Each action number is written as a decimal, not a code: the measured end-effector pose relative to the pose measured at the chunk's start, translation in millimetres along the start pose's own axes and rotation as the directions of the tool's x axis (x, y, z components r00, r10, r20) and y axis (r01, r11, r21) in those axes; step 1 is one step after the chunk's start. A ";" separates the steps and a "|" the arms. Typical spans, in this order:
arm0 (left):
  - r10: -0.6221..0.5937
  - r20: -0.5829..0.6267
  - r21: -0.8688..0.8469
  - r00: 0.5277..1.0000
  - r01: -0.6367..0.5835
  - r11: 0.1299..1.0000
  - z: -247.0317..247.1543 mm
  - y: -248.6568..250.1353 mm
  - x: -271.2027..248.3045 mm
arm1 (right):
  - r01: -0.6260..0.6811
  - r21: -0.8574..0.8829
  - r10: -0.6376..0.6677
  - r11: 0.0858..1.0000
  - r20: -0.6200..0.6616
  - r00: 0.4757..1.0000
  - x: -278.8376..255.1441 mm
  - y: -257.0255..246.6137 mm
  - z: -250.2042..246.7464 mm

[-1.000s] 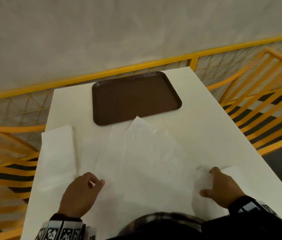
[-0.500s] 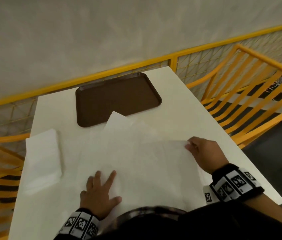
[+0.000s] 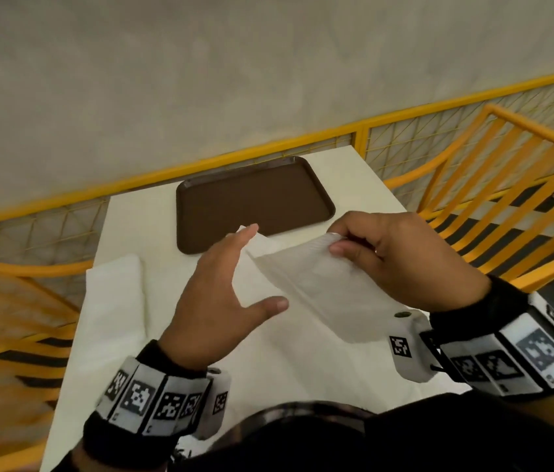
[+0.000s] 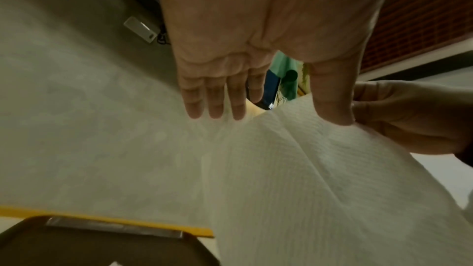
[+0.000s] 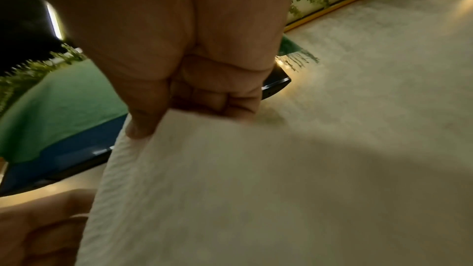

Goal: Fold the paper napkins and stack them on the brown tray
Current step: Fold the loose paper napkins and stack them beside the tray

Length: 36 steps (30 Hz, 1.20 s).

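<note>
My right hand holds a white paper napkin up above the table, pinching its top edge between thumb and curled fingers. The sheet hangs down toward me. My left hand is raised beside the napkin's left edge with fingers straight and thumb spread. Its thumb tip lies at the napkin's upper edge, close to the right hand. The brown tray sits bare at the table's far side, just beyond both hands.
More white napkins lie flat on the white table below the hands, and one lies at the left edge. Yellow railings border the table on the far, left and right sides.
My right hand has lifted a napkin off the table and brought it toward the middle. My left hand has left the table and risen to the napkin's left edge.
</note>
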<state>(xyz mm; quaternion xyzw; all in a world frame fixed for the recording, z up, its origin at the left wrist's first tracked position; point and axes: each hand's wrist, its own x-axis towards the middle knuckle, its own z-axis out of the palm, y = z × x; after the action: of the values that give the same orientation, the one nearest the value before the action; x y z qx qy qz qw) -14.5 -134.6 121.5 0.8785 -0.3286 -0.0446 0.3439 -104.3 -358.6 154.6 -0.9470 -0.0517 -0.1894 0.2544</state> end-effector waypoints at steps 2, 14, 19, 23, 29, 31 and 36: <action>0.013 -0.066 -0.015 0.998 -0.014 1.000 -9.6 4.4 3.8 | 0.049 0.008 -0.049 0.999 -0.018 0.999 6.6 -7.0 -0.1; -0.216 0.078 -0.302 0.973 0.229 0.925 -32.9 -11.9 1.7 | 0.097 0.006 -0.096 0.995 -0.116 0.989 15.0 -30.9 9.4; -0.243 0.253 -0.652 0.936 0.350 0.672 -27.7 -1.1 0.0 | 0.183 0.042 -0.182 0.982 -0.043 0.982 7.2 -52.0 41.4; -0.250 0.310 -0.764 0.917 0.397 0.509 -25.2 1.6 -0.9 | 0.237 0.038 -0.237 0.971 -0.006 0.972 5.1 -62.2 59.6; -0.247 0.269 -0.773 0.931 0.362 0.521 -23.1 -3.4 -2.9 | 0.243 0.152 -0.259 0.958 0.092 0.962 4.9 -63.4 70.1; -0.230 0.201 -0.666 0.952 0.305 0.681 -23.9 -8.1 -3.7 | 0.185 0.241 -0.199 0.953 0.032 0.980 7.6 -58.6 70.5; -0.035 0.234 -0.268 0.972 0.099 0.958 -42.6 -21.5 -13.2 | -0.051 0.232 0.017 0.971 0.146 0.989 14.6 -26.7 70.2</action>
<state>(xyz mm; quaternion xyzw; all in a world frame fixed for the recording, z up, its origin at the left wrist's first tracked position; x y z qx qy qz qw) -0.1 -90.3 138.3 0.8214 -0.3263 -0.2019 0.4219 -72.7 -300.3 116.5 -0.9222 -0.0754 -0.1089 0.3634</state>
